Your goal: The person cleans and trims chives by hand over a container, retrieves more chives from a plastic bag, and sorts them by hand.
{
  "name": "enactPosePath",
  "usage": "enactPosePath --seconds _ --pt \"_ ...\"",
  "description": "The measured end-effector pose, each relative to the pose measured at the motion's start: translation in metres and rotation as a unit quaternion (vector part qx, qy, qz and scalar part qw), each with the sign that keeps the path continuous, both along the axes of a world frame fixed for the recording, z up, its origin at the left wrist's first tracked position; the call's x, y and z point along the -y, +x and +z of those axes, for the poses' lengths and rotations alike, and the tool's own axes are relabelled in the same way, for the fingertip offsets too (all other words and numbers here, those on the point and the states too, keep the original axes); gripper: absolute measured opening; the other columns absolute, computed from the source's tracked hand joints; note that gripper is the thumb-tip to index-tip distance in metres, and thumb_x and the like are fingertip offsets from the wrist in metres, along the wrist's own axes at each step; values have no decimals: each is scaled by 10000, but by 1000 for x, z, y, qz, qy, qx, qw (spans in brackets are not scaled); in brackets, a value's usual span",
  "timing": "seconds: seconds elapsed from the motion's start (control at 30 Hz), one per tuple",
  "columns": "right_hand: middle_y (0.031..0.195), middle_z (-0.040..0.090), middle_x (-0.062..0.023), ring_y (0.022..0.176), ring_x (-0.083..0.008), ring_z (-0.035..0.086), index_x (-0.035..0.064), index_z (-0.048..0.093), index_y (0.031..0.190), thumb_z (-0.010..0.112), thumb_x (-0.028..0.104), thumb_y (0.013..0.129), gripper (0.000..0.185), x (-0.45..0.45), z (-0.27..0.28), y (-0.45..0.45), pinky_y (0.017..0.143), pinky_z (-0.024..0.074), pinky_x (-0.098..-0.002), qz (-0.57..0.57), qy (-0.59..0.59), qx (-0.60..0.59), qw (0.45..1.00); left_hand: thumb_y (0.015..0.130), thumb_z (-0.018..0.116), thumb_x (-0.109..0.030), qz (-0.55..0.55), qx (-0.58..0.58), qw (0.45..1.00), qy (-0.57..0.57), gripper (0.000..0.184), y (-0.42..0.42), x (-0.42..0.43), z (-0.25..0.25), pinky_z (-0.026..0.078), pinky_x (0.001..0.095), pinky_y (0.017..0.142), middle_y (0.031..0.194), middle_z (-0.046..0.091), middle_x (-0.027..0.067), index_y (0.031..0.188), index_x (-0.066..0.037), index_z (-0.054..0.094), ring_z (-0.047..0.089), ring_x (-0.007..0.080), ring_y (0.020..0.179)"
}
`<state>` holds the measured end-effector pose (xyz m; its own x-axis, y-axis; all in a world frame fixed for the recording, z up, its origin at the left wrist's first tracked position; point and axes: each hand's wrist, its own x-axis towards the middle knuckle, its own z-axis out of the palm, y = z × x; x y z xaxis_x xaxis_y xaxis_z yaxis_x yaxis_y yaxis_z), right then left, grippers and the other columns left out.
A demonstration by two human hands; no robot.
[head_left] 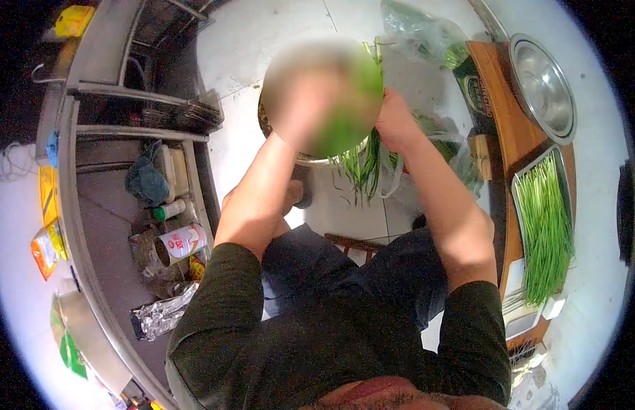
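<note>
A round blurred patch covers most of my left hand (307, 99), so its fingers cannot be made out. My right hand (394, 123) shows in part at the right edge of that patch, beside long green stalks (362, 164); its fingers are hidden too. The stalks hang over the rim of a round basin (314, 161) between my knees, and part of the bunch lies under the blur. What either hand holds is not visible.
Clear plastic bags with greens (427, 31) lie beyond my right hand. On the wooden table (498, 89) at right stand a steel bowl (544, 89) and a tray of green stalks (546, 232). A metal shelf (133, 130) with a can (184, 242) is at left.
</note>
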<state>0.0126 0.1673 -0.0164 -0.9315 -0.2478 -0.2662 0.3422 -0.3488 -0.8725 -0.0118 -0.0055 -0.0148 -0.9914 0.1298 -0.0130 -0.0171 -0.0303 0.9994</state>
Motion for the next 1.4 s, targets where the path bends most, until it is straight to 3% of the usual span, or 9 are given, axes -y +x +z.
enactPosePath --seconds 0.3,0.57,0.77,1.0,1.03,1.13,1.17,1.27,1.4 --pt "851 674 -57 750 -163 632 22 658 973 787 148 733 300 -7 -9 -5 669 514 -328 -11 30 3 999 867 643 -133 -3 33 999 -40 95 3 0 -5 339 224 483 679 559 -46 854 -39 650 444 39 547" --pt "870 673 -69 771 -164 626 17 658 972 784 162 741 300 -6 1 -2 704 509 -317 -10 57 -13 998 872 627 -153 -39 -63 977 -201 235 6 11 -2 438 301 752 961 610 29 1089 -62 629 553 148 851" --pt "865 671 -64 769 -154 619 13 661 987 762 181 744 312 -10 -12 -6 698 497 -316 9 113 -39 993 856 616 -167 -77 -447 729 -513 399 -4 38 -3 411 391 998 1237 571 87 1247 -107 561 538 251 1151" --pt "816 660 -42 717 -129 587 29 671 944 758 180 742 267 -17 -12 -6 654 465 -298 -7 110 -10 994 835 632 -207 5 -365 658 -659 497 -5 58 4 410 401 993 1254 557 101 1306 -119 501 524 269 1170" --pt "806 657 -29 705 -114 571 36 669 934 749 159 755 232 -16 -10 -6 646 448 -282 -9 100 -6 995 834 595 -127 61 -413 649 -637 314 -10 57 -3 450 367 902 1125 608 78 1148 -117 612 570 244 1041" --pt "801 660 -20 684 -99 548 42 667 922 739 139 768 196 -13 0 -4 635 426 -270 -3 86 2 996 849 609 -178 -13 -343 683 -645 431 0 40 8 419 397 982 1245 563 81 1271 -132 537 537 248 1152" --pt "803 662 -22 679 -99 545 41 668 921 738 140 769 195 -13 2 -4 634 424 -272 1 84 5 996 859 634 -191 13 -455 643 -615 289 3 32 11 458 373 905 1123 615 67 1136 -109 614 584 220 1035" --pt "814 667 -26 675 -99 545 39 671 930 735 140 770 200 -11 -8 -7 634 422 -266 38 66 -5 997 876 650 -203 -40 -233 914 -328 166 9 1 30 479 329 693 855 649 69 916 -44 677 609 206 785" --pt "828 669 -37 723 -109 577 27 667 942 723 142 789 199 -9 0 -4 686 447 -264 48 56 -13 997 860 690 -220 2 -280 903 -325 197 6 -1 18 471 323 622 769 646 71 846 -24 681 593 202 684"
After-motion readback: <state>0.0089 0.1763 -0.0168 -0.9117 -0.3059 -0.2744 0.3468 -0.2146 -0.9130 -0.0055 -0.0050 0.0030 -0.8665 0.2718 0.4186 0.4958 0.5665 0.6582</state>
